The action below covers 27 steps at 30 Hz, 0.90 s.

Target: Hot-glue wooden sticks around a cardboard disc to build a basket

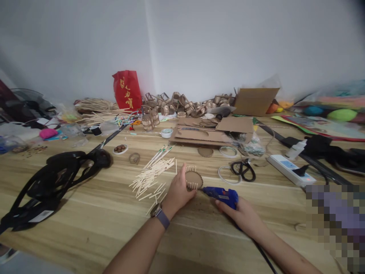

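Now my right hand [248,217] grips the glue gun [224,195] near the disc [194,180]; my left hand [179,192], thumb and fingers spread, cups its left side.

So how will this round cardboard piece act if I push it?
The cardboard disc looks thin, so probably light yet fairly stiff. It lies flat, so it should slide rather than roll. The short sticks stand along its rim, so pushing on them could knock some loose.
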Motion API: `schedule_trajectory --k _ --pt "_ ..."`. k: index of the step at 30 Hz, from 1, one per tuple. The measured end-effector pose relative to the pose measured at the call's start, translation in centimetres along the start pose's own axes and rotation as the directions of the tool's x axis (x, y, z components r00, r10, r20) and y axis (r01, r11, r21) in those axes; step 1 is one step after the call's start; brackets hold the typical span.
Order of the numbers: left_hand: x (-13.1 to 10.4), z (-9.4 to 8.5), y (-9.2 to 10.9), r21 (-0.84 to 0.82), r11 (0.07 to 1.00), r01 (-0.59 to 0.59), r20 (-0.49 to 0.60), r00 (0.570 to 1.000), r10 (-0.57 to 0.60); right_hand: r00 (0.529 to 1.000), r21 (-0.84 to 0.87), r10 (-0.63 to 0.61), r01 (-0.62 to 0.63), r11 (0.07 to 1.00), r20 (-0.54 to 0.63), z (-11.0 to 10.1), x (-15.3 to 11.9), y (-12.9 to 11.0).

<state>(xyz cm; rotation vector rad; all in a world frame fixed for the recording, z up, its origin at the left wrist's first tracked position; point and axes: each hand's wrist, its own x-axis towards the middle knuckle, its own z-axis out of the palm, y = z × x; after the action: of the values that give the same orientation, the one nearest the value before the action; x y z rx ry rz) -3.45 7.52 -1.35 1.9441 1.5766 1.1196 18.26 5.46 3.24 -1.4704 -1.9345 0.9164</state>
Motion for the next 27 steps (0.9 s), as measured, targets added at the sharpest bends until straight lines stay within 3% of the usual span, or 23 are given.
schedule_trajectory --k 11,27 --pt "-0.02 -0.08 0.12 0.007 1.000 -0.017 -0.002 1.000 0.017 1.000 0.091 -0.014 0.014 0.996 -0.004 0.58 0.25 0.58" --pt "-0.02 -0.08 0.12 0.007 1.000 -0.024 -0.004 1.000 0.024 1.000 0.091 -0.021 0.023 0.996 -0.021 0.74 0.21 0.83"
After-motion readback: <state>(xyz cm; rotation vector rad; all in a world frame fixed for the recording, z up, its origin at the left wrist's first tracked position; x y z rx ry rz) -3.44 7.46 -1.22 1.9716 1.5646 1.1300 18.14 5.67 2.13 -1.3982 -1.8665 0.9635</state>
